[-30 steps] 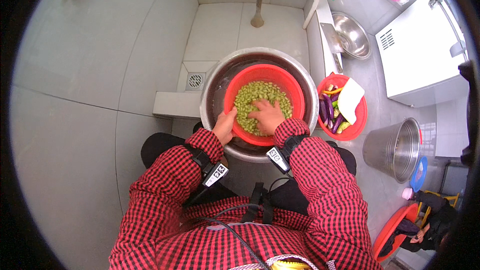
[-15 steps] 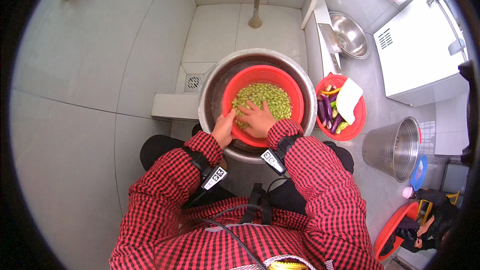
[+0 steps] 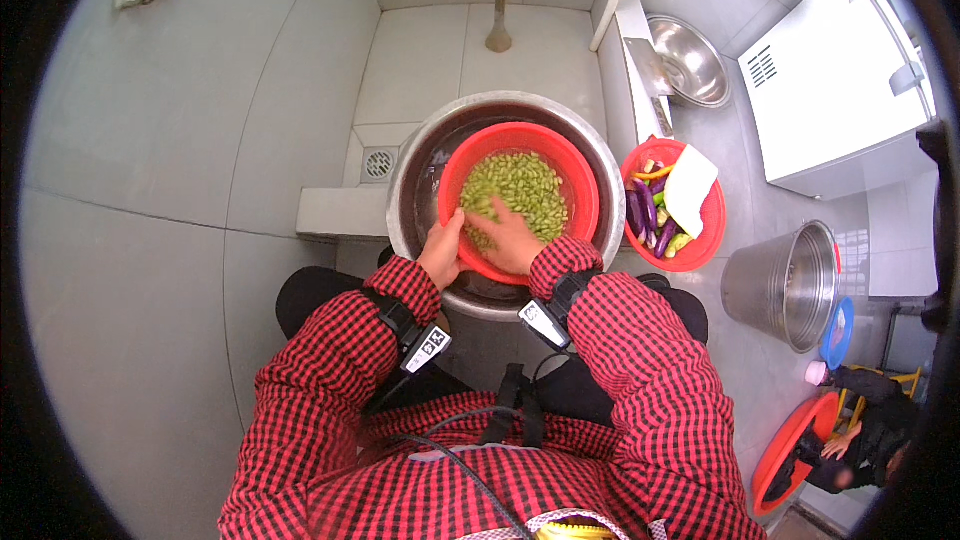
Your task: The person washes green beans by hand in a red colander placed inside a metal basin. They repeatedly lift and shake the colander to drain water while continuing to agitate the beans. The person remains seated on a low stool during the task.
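Note:
A red plastic basket [image 3: 583,175] holding many small shelled green beans [image 3: 528,180] sits inside a wide metal basin [image 3: 414,162], which has some water around the basket. My left hand [image 3: 441,252] is closed on the basket's near left rim, thumb over the edge. Over the near part of the beans lies my right hand [image 3: 512,242], its fingers spread and reaching in among them. Those fingertips are slightly blurred and partly sunk in the beans. The near side of the basket is partly hidden by my hands and sleeves.
To the right stands a red basket [image 3: 712,230] of eggplants and peppers with a white sheet over part. Beyond lie a cleaver [image 3: 648,65] on the ledge and a steel bowl [image 3: 705,75]. A metal bucket [image 3: 765,285] is farther right; another person sits by a red tub [image 3: 775,465].
My right hand has shifted a little nearer to me through the beans, stirring them. My left hand keeps its hold on the rim. The whole view has shifted slightly.

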`<state>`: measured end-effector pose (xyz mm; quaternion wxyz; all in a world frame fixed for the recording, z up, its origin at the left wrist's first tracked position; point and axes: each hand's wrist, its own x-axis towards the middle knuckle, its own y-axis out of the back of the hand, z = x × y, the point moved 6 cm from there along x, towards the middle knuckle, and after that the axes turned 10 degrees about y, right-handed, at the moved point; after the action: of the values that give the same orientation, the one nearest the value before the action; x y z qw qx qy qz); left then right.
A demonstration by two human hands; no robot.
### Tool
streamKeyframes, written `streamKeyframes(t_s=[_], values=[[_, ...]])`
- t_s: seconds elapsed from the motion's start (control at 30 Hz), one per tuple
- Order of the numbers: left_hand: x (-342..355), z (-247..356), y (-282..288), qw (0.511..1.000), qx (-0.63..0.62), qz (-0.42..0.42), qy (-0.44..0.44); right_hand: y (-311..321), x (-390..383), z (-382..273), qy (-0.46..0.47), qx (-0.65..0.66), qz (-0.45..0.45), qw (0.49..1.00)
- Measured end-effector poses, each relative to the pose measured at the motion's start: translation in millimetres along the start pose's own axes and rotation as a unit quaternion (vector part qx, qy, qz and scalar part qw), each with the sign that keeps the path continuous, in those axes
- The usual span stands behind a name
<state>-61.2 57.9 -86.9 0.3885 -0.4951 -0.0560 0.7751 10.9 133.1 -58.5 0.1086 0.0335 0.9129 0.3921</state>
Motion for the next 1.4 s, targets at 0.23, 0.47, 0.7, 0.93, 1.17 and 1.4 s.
streamKeyframes(t_s=[0.23,0.47,0.7,0.93,1.17,1.4], values=[[-2.1,2.9,2.9,1.000,0.020,0.019,-0.004,22.3,-10.7,38.0,-0.028,-0.293,0.003,0.956],[-5.6,-2.5,-0.2,0.998,0.041,0.021,0.041,39.9,18.8,50.3,-0.152,-0.077,0.122,0.978],[-0.8,-1.2,3.6,1.000,0.007,0.003,0.008,3.3,18.5,3.2,0.045,-0.128,-0.100,0.986],[-2.8,0.0,6.9,1.000,0.007,0.026,0.011,33.7,-5.4,35.2,-0.080,-0.276,0.039,0.957],[-8.8,1.5,1.5,0.999,0.014,0.035,0.033,7.5,0.1,20.1,0.013,-0.093,-0.069,0.993],[-2.5,-2.3,4.8,0.999,0.009,0.023,0.041,32.6,-4.1,50.4,-0.169,-0.177,0.030,0.969]])
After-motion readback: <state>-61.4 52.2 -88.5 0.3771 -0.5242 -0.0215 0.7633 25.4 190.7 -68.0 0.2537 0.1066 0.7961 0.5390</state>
